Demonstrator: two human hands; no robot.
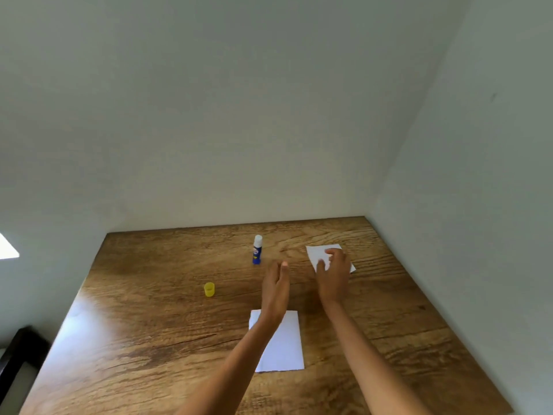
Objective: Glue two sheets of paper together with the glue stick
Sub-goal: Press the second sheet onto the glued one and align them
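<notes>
Our right hand (333, 272) curls its fingers onto the far sheet (318, 254); our left hand (276, 287) hovers flat-fingered. The near sheet (284, 345) lies under our left wrist. The uncapped glue stick (257, 250) stands beyond our left hand, its yellow cap (209, 289) leftward on the wood-grain table (149, 339).

Table (155, 339): wood-look top, strong brown grain, smooth, semi-glossy; light glare seen at left part. Near sheet (284, 345): white paper, matt, flat, one corner slightly curled. Far sheet (317, 254): white paper, matt. Glue stick (257, 250): blue plastic tube, printed label, exposed white glue at top. Cap (209, 289): yellow plastic, translucent. Walls (239, 115): pale, matt, smooth painted look.
</notes>
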